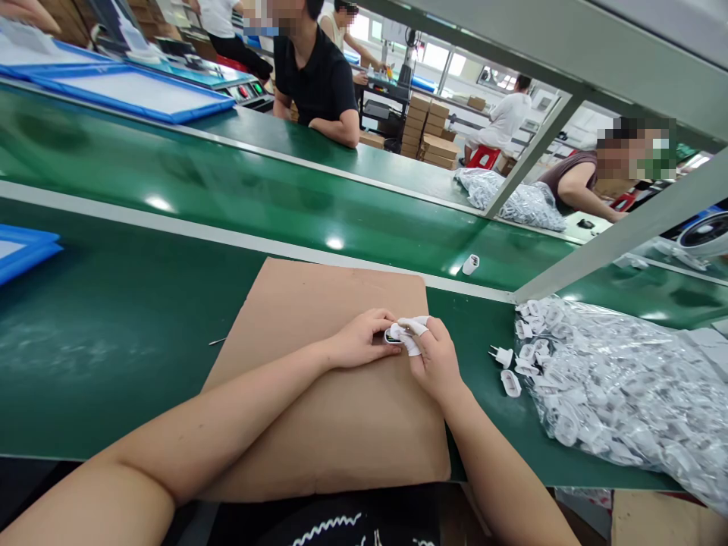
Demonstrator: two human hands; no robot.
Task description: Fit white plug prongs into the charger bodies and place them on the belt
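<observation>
Over a cardboard sheet (341, 425), my left hand (357, 341) is closed, its thumb and fingers pinching a small white charger housing (391, 335) with a dark opening. My right hand (439, 358) wears white covers on its fingertips and closes on the other end of the same housing. Whether those fingers also hold a second small part cannot be made out. To the right of the sheet, a white plug piece with pins (503, 356) and an empty-looking white shell (510, 384) lie on the green bench.
A clear plastic bag (619, 402) full of white charger parts fills the right. One white charger (471, 264) lies on the green conveyor belt (318, 227). A thin metal rod (217, 341) lies left of the cardboard. Blue trays (136, 91) and several co-workers are beyond. A metal post (619, 227) slants at right.
</observation>
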